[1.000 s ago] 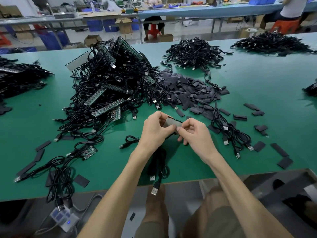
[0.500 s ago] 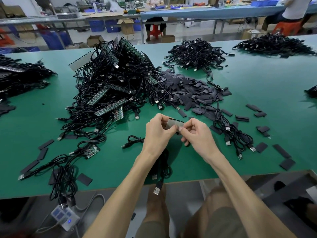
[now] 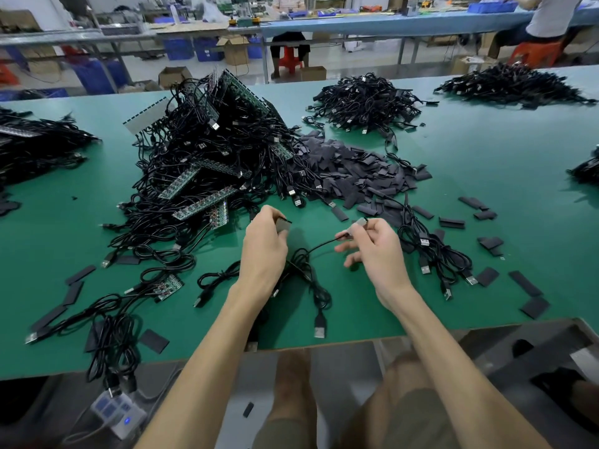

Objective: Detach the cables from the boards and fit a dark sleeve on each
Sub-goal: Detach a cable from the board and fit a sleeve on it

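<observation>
Progress is judged slight: a board piece is pinched in the left hand, a cable in the right hand, each grip closed; a large heap is left.

Green worktable in front. Behind it a long blue-topped bench; under it blue crates, cardboard boxes, a red stool. Pale glossy floor, even light.

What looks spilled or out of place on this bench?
Dark sleeves lie strewn loose across the green table, away from their pile. One small dark piece lies on the floor below the table's near edge, apparently dropped.
</observation>
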`<state>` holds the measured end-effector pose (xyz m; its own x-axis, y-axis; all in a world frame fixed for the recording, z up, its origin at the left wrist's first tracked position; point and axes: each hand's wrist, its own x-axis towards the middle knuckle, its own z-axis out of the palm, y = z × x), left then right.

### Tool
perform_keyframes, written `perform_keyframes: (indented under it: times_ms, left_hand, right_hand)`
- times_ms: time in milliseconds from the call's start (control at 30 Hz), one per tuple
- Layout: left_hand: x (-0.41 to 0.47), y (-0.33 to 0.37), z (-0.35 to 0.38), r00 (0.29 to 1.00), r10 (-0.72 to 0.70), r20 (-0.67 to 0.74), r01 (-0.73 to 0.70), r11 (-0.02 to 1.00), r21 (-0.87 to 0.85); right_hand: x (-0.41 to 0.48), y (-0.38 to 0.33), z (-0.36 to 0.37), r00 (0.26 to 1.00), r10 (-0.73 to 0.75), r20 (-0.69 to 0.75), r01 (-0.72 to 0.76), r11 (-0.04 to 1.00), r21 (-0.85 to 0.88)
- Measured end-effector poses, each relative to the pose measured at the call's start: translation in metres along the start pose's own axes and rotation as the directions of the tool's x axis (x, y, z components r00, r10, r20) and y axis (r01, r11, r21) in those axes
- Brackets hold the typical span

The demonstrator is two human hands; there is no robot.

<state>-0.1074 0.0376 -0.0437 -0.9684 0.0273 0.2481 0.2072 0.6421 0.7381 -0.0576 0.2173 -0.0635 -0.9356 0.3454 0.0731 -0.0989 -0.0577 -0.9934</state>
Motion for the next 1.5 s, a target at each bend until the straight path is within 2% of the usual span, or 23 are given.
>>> perform_keyframes:
  times_ms: [133, 267, 433, 567, 700, 833, 900, 1000, 1100, 1233, 1333, 1400, 1433, 1500]
  left_hand:
    - [-0.002, -0.002, 0.006, 1.0, -0.01, 0.011, 0.009, 0.993, 0.119]
    - [-0.006, 0.0, 0.014, 1.0, 0.0, -0.015, 0.0, 0.999, 0.05]
    - [-0.006, -0.006, 0.007, 0.994, -0.079, -0.079, 0.073, 0.995, -0.071]
    - [-0.002, -0.021, -0.005, 0.982, -0.123, -0.145, 0.123, 0.992, -0.011]
    - [0.0, -0.025, -0.002, 0.986, -0.07, -0.15, 0.103, 0.969, 0.223]
    - [-0.004, -0.012, 0.002, 0.979, 0.109, -0.172, -0.054, 0.953, 0.298]
    - [-0.005, -0.001, 0.003, 0.974, 0.217, -0.072, -0.193, 0.949, 0.25]
    - [-0.009, 0.017, 0.011, 0.915, 0.36, 0.181, -0.38, 0.92, 0.091]
    - [-0.013, 0.031, 0.022, 0.869, 0.342, 0.358, -0.314, 0.94, -0.136]
    - [-0.019, 0.042, 0.031, 0.812, 0.283, 0.511, -0.096, 0.927, -0.362]
    - [-0.018, 0.041, 0.032, 0.84, 0.185, 0.51, 0.064, 0.9, -0.432]
    - [-0.015, 0.037, 0.032, 0.871, 0.116, 0.478, 0.187, 0.821, -0.54]
    - [-0.014, 0.035, 0.033, 0.881, 0.094, 0.463, 0.217, 0.789, -0.574]
    - [-0.014, 0.03, 0.035, 0.907, 0.091, 0.412, 0.172, 0.811, -0.559]
  right_hand:
    - [0.0, -0.003, -0.006, 0.984, -0.017, -0.178, 0.042, 0.989, 0.139]
    - [0.001, -0.004, -0.011, 0.924, -0.016, -0.381, 0.109, 0.969, 0.224]
    - [0.002, -0.005, -0.011, 0.884, -0.05, -0.464, 0.2, 0.94, 0.278]
    - [0.005, -0.008, -0.015, 0.835, -0.025, -0.55, 0.252, 0.905, 0.342]
    - [0.003, -0.007, -0.008, 0.879, -0.116, -0.463, 0.272, 0.919, 0.286]
    - [0.003, -0.008, -0.01, 0.912, -0.028, -0.409, 0.206, 0.894, 0.399]
    - [0.003, -0.009, -0.012, 0.934, 0.02, -0.357, 0.158, 0.872, 0.464]
    - [0.001, -0.01, -0.009, 0.959, 0.028, -0.281, 0.111, 0.876, 0.469]
    - [0.0, -0.012, -0.007, 0.969, 0.032, -0.243, 0.078, 0.901, 0.426]
    - [-0.003, -0.01, -0.008, 0.981, 0.039, -0.189, 0.014, 0.963, 0.269]
    - [-0.005, -0.008, -0.005, 0.991, 0.001, -0.134, 0.018, 0.99, 0.14]
    - [-0.006, -0.006, -0.004, 0.994, -0.06, -0.09, 0.062, 0.998, 0.02]
    - [-0.005, -0.005, -0.004, 0.994, -0.089, -0.057, 0.085, 0.994, -0.066]
    - [-0.005, -0.004, -0.003, 0.992, -0.122, 0.011, 0.121, 0.969, -0.217]
